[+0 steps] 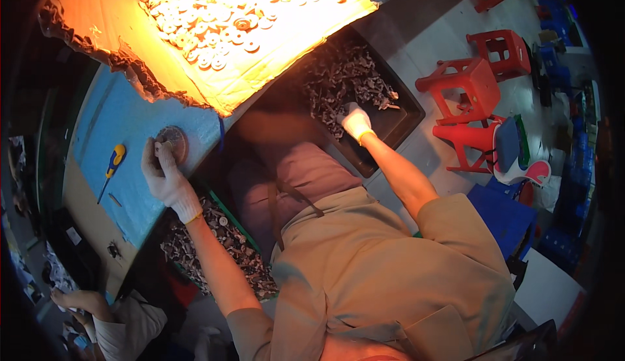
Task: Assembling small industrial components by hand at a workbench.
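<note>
My two hands are well apart. My left hand (170, 182), in a white knit glove, is at the blue work surface (133, 117), its fingers curled against the near side of a round dish (176, 141); whether they pinch a small piece, I cannot tell. My right hand (356, 121), gloved likewise, is low over the black tray (398, 123), at the edge of a heap of small dark parts (342, 74). Its fingertips are hidden among them, so I cannot tell if it grips one.

Containers: the black tray is rectangular and shallow, with the heap at its far end and bare floor at the near end. A cardboard box (159, 74), torn and ragged along its edge, holds many round pieces (221, 32) under glaring light; several show a central hole. Below my left forearm, a green-rimmed crate (236, 223) is filled with small irregular parts (224, 250), greyish and jumbled.

Materials: the dish appears translucent, with a circular rim. Left of it lies a screwdriver (114, 163), yellow-and-blue handle, slim dark shaft. The glove cuffs are edged in yellow.
</note>
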A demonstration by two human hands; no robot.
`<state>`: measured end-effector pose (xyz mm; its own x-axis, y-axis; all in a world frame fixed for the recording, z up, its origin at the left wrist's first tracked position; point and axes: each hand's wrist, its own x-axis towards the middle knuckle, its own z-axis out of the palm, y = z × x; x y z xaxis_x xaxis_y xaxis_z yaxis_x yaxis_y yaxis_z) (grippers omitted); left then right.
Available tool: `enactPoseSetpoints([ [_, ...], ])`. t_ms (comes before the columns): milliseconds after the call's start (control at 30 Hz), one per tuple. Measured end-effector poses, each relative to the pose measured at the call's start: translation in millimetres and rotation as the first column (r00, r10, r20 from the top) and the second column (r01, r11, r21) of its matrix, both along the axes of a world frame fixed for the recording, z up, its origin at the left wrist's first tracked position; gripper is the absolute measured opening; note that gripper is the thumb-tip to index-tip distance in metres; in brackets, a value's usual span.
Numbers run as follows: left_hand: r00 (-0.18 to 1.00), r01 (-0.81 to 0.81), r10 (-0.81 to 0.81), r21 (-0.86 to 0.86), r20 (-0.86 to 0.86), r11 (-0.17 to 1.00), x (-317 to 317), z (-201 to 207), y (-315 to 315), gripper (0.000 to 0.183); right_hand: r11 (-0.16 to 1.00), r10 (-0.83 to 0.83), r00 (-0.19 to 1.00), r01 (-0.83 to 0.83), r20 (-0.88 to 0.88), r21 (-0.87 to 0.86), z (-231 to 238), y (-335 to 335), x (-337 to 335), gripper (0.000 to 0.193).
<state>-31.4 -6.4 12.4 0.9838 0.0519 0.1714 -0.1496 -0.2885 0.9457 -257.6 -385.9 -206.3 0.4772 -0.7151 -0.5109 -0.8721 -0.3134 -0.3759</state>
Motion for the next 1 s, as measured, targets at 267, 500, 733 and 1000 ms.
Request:
enactPoseSetpoints([
  [267, 0.999, -0.007, 0.006, 0.019, 0.043, 1.000, 10, 2, 5, 0.048, 0.496, -0.666, 0.699, 0.155, 0.260, 0.854, 62, -33, -45, 0.020],
  [500, 0.991, -0.080, 0.051, 0.240, 0.121, 0.967, 7, 8, 9, 0.043, 0.093, -0.520, 0.798, -0.302, 0.305, 0.949, 184, 46, 21, 0.039],
  [733, 0.949, -0.040, -0.025, 0.198, 0.314, 0.979, 8, 1, 14, 0.041, 0.675, 0.405, 0.489, -0.730, 0.772, 0.109, 326, 216, 182, 0.040],
  [1000, 0.926, -0.064, -0.030, 0.236, 0.376, 0.970, 15, -1, 17, 0.040, 0.482, 0.853, 0.305, -0.771, 0.423, -0.416, 321, 243, 254, 0.043],
])
